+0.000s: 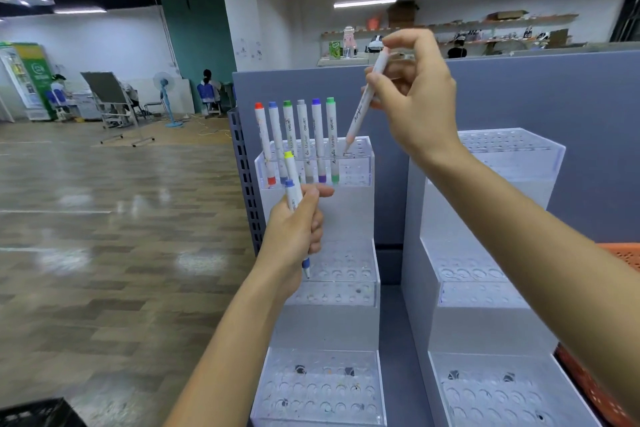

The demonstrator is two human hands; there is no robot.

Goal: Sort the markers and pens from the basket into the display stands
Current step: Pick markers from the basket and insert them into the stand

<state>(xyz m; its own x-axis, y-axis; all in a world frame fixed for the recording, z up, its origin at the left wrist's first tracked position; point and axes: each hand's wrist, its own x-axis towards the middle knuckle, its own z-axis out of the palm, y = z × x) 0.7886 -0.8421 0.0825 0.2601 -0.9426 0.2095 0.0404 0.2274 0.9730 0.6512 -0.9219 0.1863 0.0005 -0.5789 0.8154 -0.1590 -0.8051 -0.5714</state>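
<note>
shows the right hand [412, 104] raised above the left display stand [346, 215], thumb and fingers pinching the upper half of a white marker [360, 111]. holds that marker tilted, pinkish tip down, at a hole near the back right corner of the stand's top tier; cannot tell whether the tip is seated. shows the left hand [294, 236] before the front edge of the same tier, fingers curled round two markers, caps up: a blue-capped marker [293, 199] and, behind it, a yellow-capped marker [289, 163]. places six markers [303, 125] upright in a row along the tier's back edge, caps red, blue, green, grey, blue, green, counted from the left corner. sets the right display stand [485, 211] just beside the left one, with the orange basket [623, 255] at its right side.
</note>
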